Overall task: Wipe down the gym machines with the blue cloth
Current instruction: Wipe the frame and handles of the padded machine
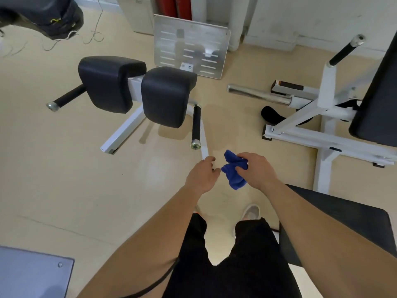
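Blue cloth point(234, 171) hangs pinched in my right grip point(256, 171); left grip point(203, 177), at its nine o'clock, is empty and loosely curled. I judge the slack folds could slip free.

Floor point(53, 179) open along left side; black pads point(165, 95) & handle bar point(196, 123) block fwd, white frame point(322, 136) + dark bench point(343, 222) crowd right.

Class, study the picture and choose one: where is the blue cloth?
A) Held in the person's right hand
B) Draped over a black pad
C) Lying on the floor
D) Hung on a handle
A: the blue cloth is bunched in the grip of the right hand, held up above the floor, while the left hand beside it does not grip it.
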A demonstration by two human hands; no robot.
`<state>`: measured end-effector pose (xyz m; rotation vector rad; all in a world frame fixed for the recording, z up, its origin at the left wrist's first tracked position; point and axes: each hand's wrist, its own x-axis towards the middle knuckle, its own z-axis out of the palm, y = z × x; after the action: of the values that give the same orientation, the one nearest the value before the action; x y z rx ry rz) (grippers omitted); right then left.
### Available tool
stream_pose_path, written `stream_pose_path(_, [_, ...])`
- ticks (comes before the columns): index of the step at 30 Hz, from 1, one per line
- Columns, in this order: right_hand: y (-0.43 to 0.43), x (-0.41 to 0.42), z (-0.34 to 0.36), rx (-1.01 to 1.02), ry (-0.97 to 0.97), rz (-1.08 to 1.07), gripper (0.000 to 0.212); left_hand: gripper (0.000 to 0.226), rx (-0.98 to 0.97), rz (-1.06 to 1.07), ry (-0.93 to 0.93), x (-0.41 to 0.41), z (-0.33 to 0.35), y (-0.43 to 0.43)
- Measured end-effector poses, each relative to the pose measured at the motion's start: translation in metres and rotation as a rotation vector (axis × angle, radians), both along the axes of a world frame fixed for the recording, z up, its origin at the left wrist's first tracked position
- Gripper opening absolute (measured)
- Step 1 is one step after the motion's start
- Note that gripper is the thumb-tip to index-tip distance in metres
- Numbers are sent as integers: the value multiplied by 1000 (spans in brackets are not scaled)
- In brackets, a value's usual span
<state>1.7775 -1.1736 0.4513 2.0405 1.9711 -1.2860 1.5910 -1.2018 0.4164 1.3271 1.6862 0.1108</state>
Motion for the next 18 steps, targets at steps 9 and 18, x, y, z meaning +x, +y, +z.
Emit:
stream_pose_path(9, [64, 52, -136, -110, 183, 140, 35, 43, -24, 224, -89, 61, -124, 35])
stream_pose_path(18, [89, 58, -323, -308, 481, 176, 48, 4, -39, 352, -119, 72, -303, 69])
